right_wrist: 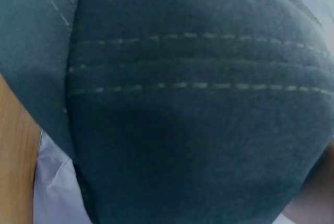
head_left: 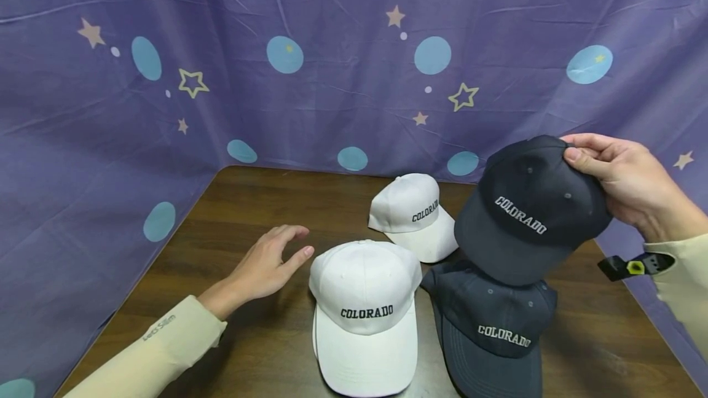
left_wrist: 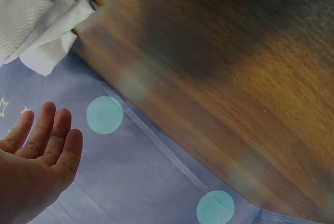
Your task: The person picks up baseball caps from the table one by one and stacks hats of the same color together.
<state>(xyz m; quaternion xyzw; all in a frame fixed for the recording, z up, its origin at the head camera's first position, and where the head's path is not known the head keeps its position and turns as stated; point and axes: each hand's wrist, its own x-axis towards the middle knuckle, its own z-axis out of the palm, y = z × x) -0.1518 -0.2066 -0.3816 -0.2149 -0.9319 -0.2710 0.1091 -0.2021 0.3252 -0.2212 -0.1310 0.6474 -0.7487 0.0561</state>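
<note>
My right hand (head_left: 636, 183) pinches a dark navy baseball cap (head_left: 525, 201) at its crown, thumb on the near side. This cap, lettered COLORADO in white, is tilted and overlaps another dark cap (head_left: 498, 318) below it. In the right wrist view the raised cap's stitched side (right_wrist: 198, 130) fills most of the picture. My left hand (head_left: 271, 263) holds nothing, its fingers loosely spread to the left of a white COLORADO cap (head_left: 365, 287); a second brim edge shows beneath that one. The left wrist view has the relaxed left fingers (left_wrist: 44, 135) near white caps (left_wrist: 47, 20).
Another white cap (head_left: 412, 214) sits farther back on the brown wooden table (head_left: 232, 201), its brim toward the right. A purple curtain (head_left: 343, 5) with stars and blue dots hangs behind the table and along its sides. A dark strap (head_left: 636, 266) circles the right wrist.
</note>
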